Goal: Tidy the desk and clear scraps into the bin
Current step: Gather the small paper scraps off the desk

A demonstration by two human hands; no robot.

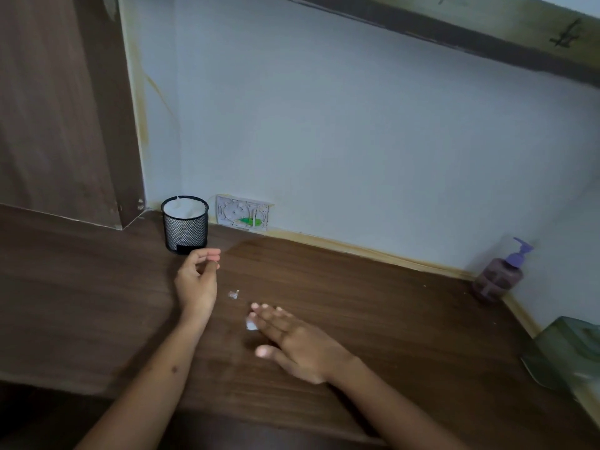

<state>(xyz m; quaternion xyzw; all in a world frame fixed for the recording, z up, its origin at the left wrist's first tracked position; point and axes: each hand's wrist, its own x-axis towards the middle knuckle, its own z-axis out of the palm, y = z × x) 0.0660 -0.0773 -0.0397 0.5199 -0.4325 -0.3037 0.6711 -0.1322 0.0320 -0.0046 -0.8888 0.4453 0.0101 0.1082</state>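
A small black mesh bin (185, 233) with white paper inside stands at the back left of the dark wooden desk (373, 297), against the wall. My left hand (197, 277) hovers just in front of the bin, fingers curled loosely with nothing visible between them. A tiny clear scrap (233, 294) lies on the desk to the right of that hand. My right hand (292, 339) lies flat on the desk with fingers spread, its fingertips on a small white paper scrap (250, 325).
A purple pump bottle (500, 274) stands in the back right corner. A greenish plastic item (571, 352) sits at the right edge. A wall socket plate (243, 212) is behind the bin. A wooden panel (65, 108) rises on the left.
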